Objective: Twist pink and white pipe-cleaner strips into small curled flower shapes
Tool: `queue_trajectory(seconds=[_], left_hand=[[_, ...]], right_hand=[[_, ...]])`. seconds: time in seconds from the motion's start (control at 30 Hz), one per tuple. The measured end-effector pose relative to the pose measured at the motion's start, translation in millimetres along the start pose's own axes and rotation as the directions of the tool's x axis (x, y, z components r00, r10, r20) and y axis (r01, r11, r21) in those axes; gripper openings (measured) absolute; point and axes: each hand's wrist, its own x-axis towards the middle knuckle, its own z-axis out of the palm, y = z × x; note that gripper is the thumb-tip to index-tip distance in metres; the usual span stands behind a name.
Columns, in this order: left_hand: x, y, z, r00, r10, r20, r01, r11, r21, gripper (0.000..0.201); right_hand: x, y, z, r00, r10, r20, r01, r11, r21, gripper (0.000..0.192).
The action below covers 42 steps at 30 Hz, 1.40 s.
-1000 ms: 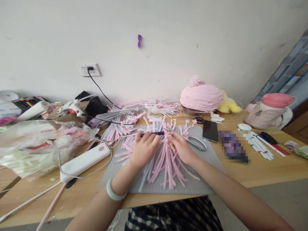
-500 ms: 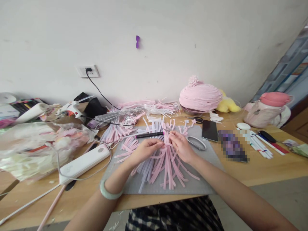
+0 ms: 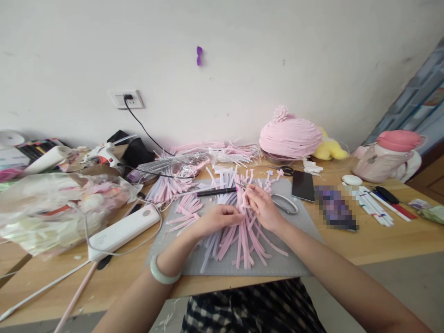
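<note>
Wooden and crowded, the table (image 3: 378, 240) carried a white power strip (image 3: 122, 232) at the left, then a grey cutting mat (image 3: 305, 226) under a fan of pink foam strips (image 3: 243, 236). On that pile the left hand (image 3: 222, 218) lay with its fingers (image 3: 236, 213) curled down onto the strips, pinning them. Just beyond, a black marker (image 3: 215, 192) lay crosswise on the mat, its pink end toward the right. The right hand (image 3: 263, 208) had its fingers (image 3: 248, 196) pinched narrow on the far end of one strip, though the exact grip was hard to make out. The strips ran lengthwise away from the body, near ends splayed toward the table edge. Keeping the pile pressed flat while drawing a single strip along its own length would probably stop neighbours from tangling. Scissors (image 3: 285, 203) and a phone (image 3: 303, 186) lay further right.
</note>
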Motion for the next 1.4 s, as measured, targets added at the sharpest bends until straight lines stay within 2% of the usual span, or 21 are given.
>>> queue_trajectory(seconds=[0.07,0.13,0.23,0.3,0.37,0.43,0.47,0.5,0.53,0.63,0.73,0.83,0.97,1.03,1.13,1.2,1.27,1.33,1.37,1.4], left_hand=[[2.8,-3.6,2.3,0.99,0.093,-0.104,-0.089,0.995,0.046,0.022],[4.6,-6.6,3.0,0.981,0.113,-0.16,-0.103,0.992,0.067,0.02],[3.9,-5.5,1.8,0.983,0.132,-0.13,-0.098,0.966,0.239,0.018],[1.4,-0.7,1.6,0.96,0.228,-0.166,-0.127,0.875,0.467,0.015],[-1.9,4.9,3.6,0.9,0.369,-0.231,-0.121,0.721,0.682,0.014],[-5.2,8.9,8.2,0.843,0.483,-0.236,-0.106,0.58,0.808,0.017],[-6.4,9.8,11.2,0.835,0.509,-0.211,-0.12,0.542,0.832,0.019],[-7.1,10.0,14.5,0.843,0.507,-0.178,-0.152,0.542,0.826,0.021],[-7.3,9.6,17.6,0.863,0.484,-0.149,-0.187,0.578,0.795,0.021],[-4.8,5.8,24.2,0.928,0.358,-0.104,-0.224,0.758,0.613,0.02],[-0.7,2.7,22.7,0.953,0.302,-0.04,-0.249,0.85,0.465,0.024],[0.9,4.0,13.9,0.954,0.297,-0.037,-0.243,0.842,0.482,0.03],[0.0,9.1,1.4,0.95,0.263,-0.169,-0.082,0.732,0.676,0.029],[-0.7,10.3,-1.3,0.936,0.293,-0.194,-0.059,0.674,0.737,0.028],[-3.0,9.3,-3.3,0.887,0.404,-0.222,-0.034,0.538,0.842,0.025],[-5.9,7.4,-7.4,0.824,0.499,-0.269,0.04,0.423,0.905,0.023],[-8.9,5.8,-15.3,0.745,0.583,-0.326,0.126,0.356,0.926,0.023],[-10.9,5.1,-24.8,0.676,0.615,-0.406,0.194,0.382,0.903,0.024],[-11.2,5.1,-28.9,0.658,0.604,-0.45,0.214,0.422,0.881,0.025],[-11.0,5.0,-31.8,0.659,0.577,-0.482,0.225,0.461,0.859,0.025]], right_hand=[[0.1,-1.4,0.4,1.0,0.001,-0.009,-0.001,1.0,0.0,0.019],[0.5,-1.3,0.3,1.0,-0.009,-0.026,0.009,1.0,-0.008,0.02],[1.7,1.4,-1.3,0.997,-0.033,-0.066,0.031,0.999,-0.033,0.02],[2.5,4.2,-3.1,0.995,-0.061,-0.075,0.056,0.996,-0.072,0.018],[3.0,6.6,-4.7,0.991,-0.1,-0.086,0.089,0.988,-0.127,0.017],[3.1,8.0,-5.4,0.983,-0.138,-0.123,0.115,0.977,-0.182,0.017],[3.2,8.3,-5.1,0.978,-0.151,-0.145,0.121,0.973,-0.198,0.017],[3.2,8.4,-4.5,0.975,-0.156,-0.16,0.123,0.972,-0.199,0.018],[3.2,8.3,-3.5,0.974,-0.152,-0.169,0.121,0.976,-0.182,0.019],[3.2,6.7,0.8,0.977,-0.109,-0.186,0.102,0.994,-0.049,0.024],[3.1,2.0,3.4,0.97,-0.048,-0.239,0.077,0.991,0.113,0.026],[3.6,-5.6,0.2,0.966,0.001,-0.258,0.072,0.959,0.274,0.025],[5.4,-13.7,-8.4,0.975,0.03,-0.219,0.065,0.908,0.414,0.021],[6.1,-14.4,-10.3,0.976,0.021,-0.217,0.076,0.901,0.426,0.019],[8.8,-11.6,-12.0,0.965,-0.028,-0.26,0.129,0.916,0.379,0.02],[14.0,-8.3,-17.3,0.937,-0.099,-0.336,0.208,0.929,0.306,0.023],[21.7,-4.6,-27.7,0.884,-0.197,-0.423,0.29,0.942,0.167,0.03],[28.7,-0.5,-39.7,0.837,-0.274,-0.474,0.28,0.958,-0.059,0.041],[30.5,1.4,-44.2,0.826,-0.288,-0.486,0.235,0.957,-0.168,0.047],[30.5,3.0,-46.6,0.802,-0.327,-0.5,0.205,0.937,-0.284,0.051]])
